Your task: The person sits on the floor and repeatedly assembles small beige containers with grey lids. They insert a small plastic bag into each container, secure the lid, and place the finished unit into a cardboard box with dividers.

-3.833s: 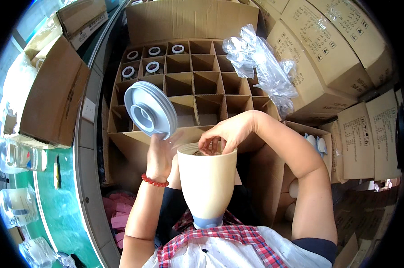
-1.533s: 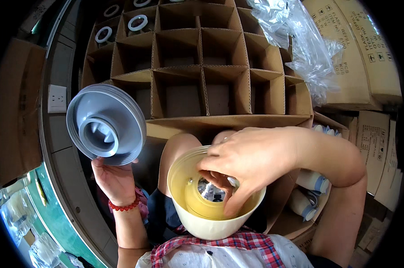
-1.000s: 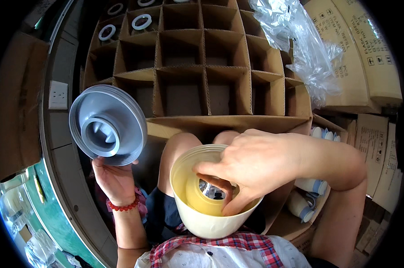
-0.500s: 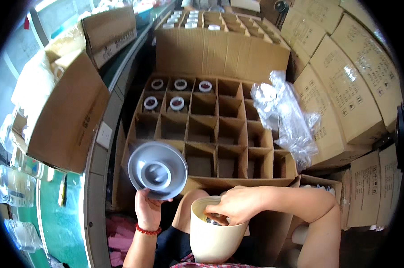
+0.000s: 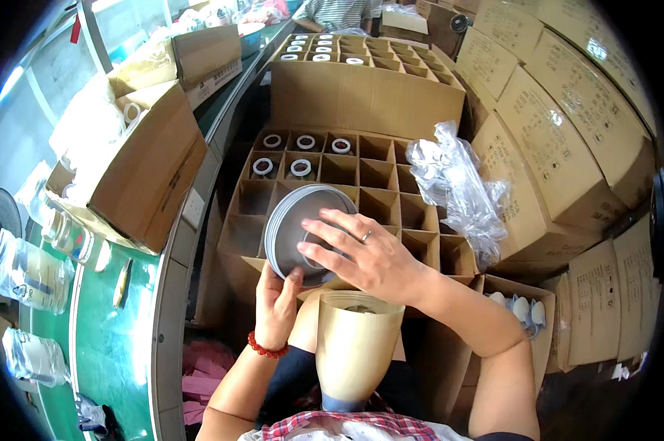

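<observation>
My left hand (image 5: 277, 312) grips the lower edge of a round grey plastic lid (image 5: 288, 220); its ridged rim and hollow side show, tilted toward me. My right hand (image 5: 368, 257) reaches over the lid with fingers spread across its hollow side; its thumb is hidden. Below it, between my thighs, stands a cream tapered jar (image 5: 357, 345) with a threaded mouth and a bluish bottom. Something dark shows inside the mouth, too little to name. Just beyond the lid is a divided cardboard box (image 5: 379, 173), with several white-rimmed containers (image 5: 300, 168) in its far-left cells.
A second divided box (image 5: 368, 92) stands farther back, near a person in a striped shirt (image 5: 332, 13). Crumpled clear plastic (image 5: 457, 195) lies over the right cells. Stacked cartons (image 5: 567, 132) line the right. Along the left runs a green bench (image 5: 111, 323) with an open carton (image 5: 148, 169).
My right hand has left the jar's mouth and moved up-left onto the lid. The lid has shifted rightward and turned, its ridged hollow side now facing me. The view has shifted slightly.
</observation>
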A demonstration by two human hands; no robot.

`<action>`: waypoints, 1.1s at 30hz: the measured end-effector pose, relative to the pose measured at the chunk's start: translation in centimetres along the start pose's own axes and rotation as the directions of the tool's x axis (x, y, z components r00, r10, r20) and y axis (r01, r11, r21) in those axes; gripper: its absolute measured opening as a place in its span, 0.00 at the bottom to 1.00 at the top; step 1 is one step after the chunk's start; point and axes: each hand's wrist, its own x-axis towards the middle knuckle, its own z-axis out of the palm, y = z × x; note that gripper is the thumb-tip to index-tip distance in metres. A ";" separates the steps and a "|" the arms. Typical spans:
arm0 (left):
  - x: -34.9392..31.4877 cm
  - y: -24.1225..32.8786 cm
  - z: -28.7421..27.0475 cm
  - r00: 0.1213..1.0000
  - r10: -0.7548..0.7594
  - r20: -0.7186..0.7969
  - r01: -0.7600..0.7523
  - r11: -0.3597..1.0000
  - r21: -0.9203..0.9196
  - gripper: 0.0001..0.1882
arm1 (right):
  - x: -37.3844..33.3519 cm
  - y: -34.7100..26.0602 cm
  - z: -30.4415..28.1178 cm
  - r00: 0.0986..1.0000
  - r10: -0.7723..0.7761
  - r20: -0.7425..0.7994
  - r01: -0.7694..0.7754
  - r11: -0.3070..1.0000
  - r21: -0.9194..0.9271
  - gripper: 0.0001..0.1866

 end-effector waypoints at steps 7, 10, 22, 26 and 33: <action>-1.1 1.2 1.4 0.995 0.091 0.047 -0.098 0.979 0.179 0.11 | -0.3 -1.9 -3.0 0.765 0.642 0.043 -0.627 0.728 0.275 0.50; -1.4 1.3 2.1 0.993 0.110 0.051 -0.119 0.967 0.226 0.11 | -1.1 -2.1 -2.0 0.856 0.512 -0.074 -0.487 0.845 0.220 0.45; 1.5 -2.6 -1.3 0.894 -0.180 0.410 0.095 0.971 0.219 0.16 | -10.8 -5.7 0.7 0.511 0.709 0.486 -0.296 -0.385 0.874 0.31; 0.6 -6.1 -3.2 0.809 -0.125 0.575 0.079 0.991 0.105 0.23 | -14.0 -9.3 2.5 0.550 0.665 0.506 -0.148 -0.518 0.842 0.23; -0.9 -5.6 -2.0 0.852 -0.082 0.517 0.024 0.993 0.117 0.18 | -14.7 -10.9 2.0 0.541 0.697 0.471 -0.061 -0.526 0.848 0.19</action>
